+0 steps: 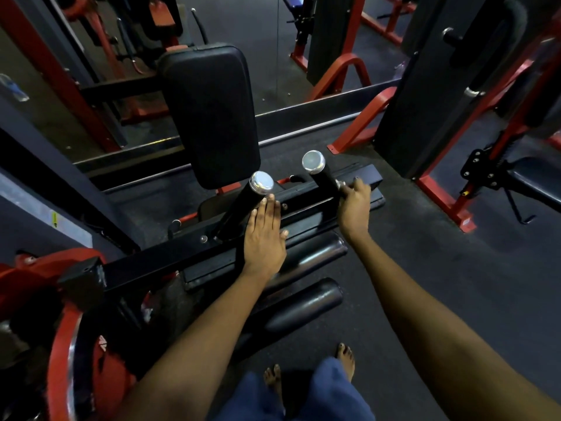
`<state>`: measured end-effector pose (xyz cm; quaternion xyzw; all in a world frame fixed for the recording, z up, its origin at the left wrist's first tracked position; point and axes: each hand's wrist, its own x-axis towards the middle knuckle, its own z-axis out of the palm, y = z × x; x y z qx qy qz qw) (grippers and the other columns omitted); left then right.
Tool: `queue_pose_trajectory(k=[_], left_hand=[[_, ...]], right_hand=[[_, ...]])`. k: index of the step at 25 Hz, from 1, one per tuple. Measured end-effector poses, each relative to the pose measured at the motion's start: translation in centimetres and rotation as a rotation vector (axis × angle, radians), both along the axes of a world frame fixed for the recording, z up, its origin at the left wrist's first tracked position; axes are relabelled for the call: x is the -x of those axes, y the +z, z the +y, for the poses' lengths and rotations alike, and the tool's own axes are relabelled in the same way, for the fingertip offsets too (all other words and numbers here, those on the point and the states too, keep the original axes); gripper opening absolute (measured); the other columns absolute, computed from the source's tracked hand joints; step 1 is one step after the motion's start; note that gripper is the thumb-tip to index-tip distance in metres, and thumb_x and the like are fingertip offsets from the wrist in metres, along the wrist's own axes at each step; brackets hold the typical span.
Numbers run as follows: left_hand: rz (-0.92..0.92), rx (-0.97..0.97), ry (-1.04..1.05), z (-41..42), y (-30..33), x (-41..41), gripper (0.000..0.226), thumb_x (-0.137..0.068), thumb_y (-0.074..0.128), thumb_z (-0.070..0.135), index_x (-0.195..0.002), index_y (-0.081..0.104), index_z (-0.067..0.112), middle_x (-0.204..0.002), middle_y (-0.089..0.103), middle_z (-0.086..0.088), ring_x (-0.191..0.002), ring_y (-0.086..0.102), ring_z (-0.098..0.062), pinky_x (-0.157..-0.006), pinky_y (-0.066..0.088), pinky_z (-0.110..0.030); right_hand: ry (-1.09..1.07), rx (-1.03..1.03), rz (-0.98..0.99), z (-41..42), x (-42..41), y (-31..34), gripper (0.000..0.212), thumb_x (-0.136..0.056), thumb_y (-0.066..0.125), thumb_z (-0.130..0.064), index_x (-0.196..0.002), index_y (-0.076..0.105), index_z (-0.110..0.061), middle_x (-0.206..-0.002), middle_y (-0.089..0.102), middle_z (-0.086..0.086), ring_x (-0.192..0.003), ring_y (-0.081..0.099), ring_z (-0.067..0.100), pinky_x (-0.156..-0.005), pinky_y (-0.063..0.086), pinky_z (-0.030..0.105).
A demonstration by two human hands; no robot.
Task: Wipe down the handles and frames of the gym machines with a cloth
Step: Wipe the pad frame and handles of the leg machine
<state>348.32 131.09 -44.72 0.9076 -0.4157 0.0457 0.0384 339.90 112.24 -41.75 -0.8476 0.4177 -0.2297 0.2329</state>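
Cloth: none is visible in either hand, and whether the right hand hides one cannot be told. Nearest the viewer, two bare feet stand on the dark floor, close to the two black foam rollers.

Above the rollers, the left hand lies flat on the black frame bar, fingers straight and pressed together, fingertips touching the base of the left handle. The right hand curls its fingers round the base of the right handle; the fingertips are partly hidden.

Hazards, as judged:
- A bare-hand pass would clean nothing; the cloth must be located first.
- The handles are chrome-capped and tilted toward the viewer; leaning in risks a strike.
- The rollers lie near the toes; any pivoting of the bar could catch them.

Clearance: open floor lies to the right, bounded by a red machine frame. Left is crowded by a red plate-loaded assembly. Beyond the handles stands the black back pad.
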Motion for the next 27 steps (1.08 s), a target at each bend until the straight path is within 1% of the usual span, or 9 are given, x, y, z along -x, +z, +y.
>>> queue_pose_trajectory(k=[4,6,10,12,15,19,21,24,27], left_hand=[[0.000,0.017,-0.004,0.0,-0.1,0.0,0.068,-0.101,0.029,0.038,-0.152,-0.001,0.006,-0.160,-0.011,-0.009,-0.148,-0.009,-0.023,-0.120,-0.003,-0.037],[-0.018,0.016,-0.002,0.0,-0.1,0.0,0.069,-0.100,0.030,0.039,-0.152,-0.001,0.006,-0.160,-0.010,-0.009,-0.148,-0.008,-0.023,-0.120,-0.002,-0.037],[-0.004,0.006,0.008,-0.2,0.1,0.1,0.070,-0.100,0.029,0.041,-0.153,-0.003,0.006,-0.160,-0.012,-0.008,-0.148,-0.009,-0.023,-0.120,-0.004,-0.037],[0.007,-0.005,0.009,-0.1,0.2,0.1,0.071,-0.100,0.026,0.042,-0.152,-0.006,0.007,-0.160,-0.015,-0.009,-0.148,-0.012,-0.022,-0.120,-0.005,-0.037],[0.005,0.001,0.006,0.0,0.3,0.1,0.072,-0.100,0.026,0.043,-0.152,-0.009,0.006,-0.159,-0.017,-0.008,-0.147,-0.013,-0.022,-0.120,-0.006,-0.037],[-0.004,0.001,0.002,0.1,0.4,0.2,0.071,-0.101,0.025,0.043,-0.151,-0.011,0.006,-0.159,-0.018,-0.008,-0.147,-0.014,-0.022,-0.118,-0.009,-0.036],[-0.008,-0.002,-0.003,0.1,0.5,0.2,0.071,-0.101,0.025,0.043,-0.151,-0.010,0.006,-0.159,-0.017,-0.009,-0.147,-0.013,-0.023,-0.117,-0.009,-0.036],[-0.003,-0.007,-0.001,0.2,0.5,0.2,0.071,-0.101,0.025,0.043,-0.151,-0.010,0.006,-0.159,-0.018,-0.009,-0.147,-0.013,-0.023,-0.118,-0.008,-0.037],[0.003,-0.010,-0.001,0.1,0.3,0.2,0.071,-0.102,0.024,0.043,-0.150,-0.012,0.006,-0.158,-0.020,-0.009,-0.147,-0.015,-0.023,-0.118,-0.008,-0.037]], right_hand=[[-0.031,-0.172,-0.100,6.4,1.3,-2.6,0.021,-0.088,0.049,0.003,-0.103,0.063,0.007,-0.095,0.057,0.015,-0.089,0.052,0.025,-0.083,0.039,0.022],[-0.299,-0.328,-0.242,6.0,1.4,-2.4,0.020,-0.092,0.048,0.000,-0.103,0.060,0.011,-0.081,0.049,0.001,-0.072,0.047,0.009,-0.067,0.036,0.002],[-0.320,-0.562,-0.358,4.0,-0.6,-1.4,0.012,-0.090,0.042,-0.004,-0.090,0.052,-0.008,-0.079,0.043,0.007,-0.076,0.043,0.016,-0.068,0.036,0.025],[-0.155,-0.527,-0.300,4.7,-0.9,-2.7,0.010,-0.086,0.044,-0.017,-0.077,0.050,-0.018,-0.084,0.047,0.010,-0.075,0.050,0.021,-0.074,0.045,0.042],[0.123,-0.387,-0.074,6.3,1.9,-3.4,0.010,-0.089,0.055,-0.018,-0.081,0.057,-0.013,-0.090,0.049,0.005,-0.078,0.051,0.010,-0.078,0.042,0.033],[-0.177,-0.176,-0.424,5.1,2.2,2.6,0.016,-0.090,0.052,-0.001,-0.097,0.066,-0.004,-0.092,0.044,0.004,-0.075,0.043,0.002,-0.073,0.039,0.018],[-0.125,-0.201,-0.636,4.1,-0.2,7.2,0.028,-0.089,0.049,0.004,-0.105,0.067,-0.010,-0.097,0.047,0.000,-0.080,0.048,-0.003,-0.078,0.043,0.014],[0.279,-0.033,-0.504,3.7,-2.5,9.3,0.041,-0.074,0.044,0.012,-0.102,0.070,-0.004,-0.103,0.062,-0.004,-0.097,0.055,0.007,-0.089,0.045,0.020],[0.259,-0.114,-0.381,1.8,-2.5,6.6,0.037,-0.074,0.049,0.013,-0.097,0.071,-0.007,-0.094,0.066,0.001,-0.090,0.057,0.012,-0.080,0.044,0.017]])
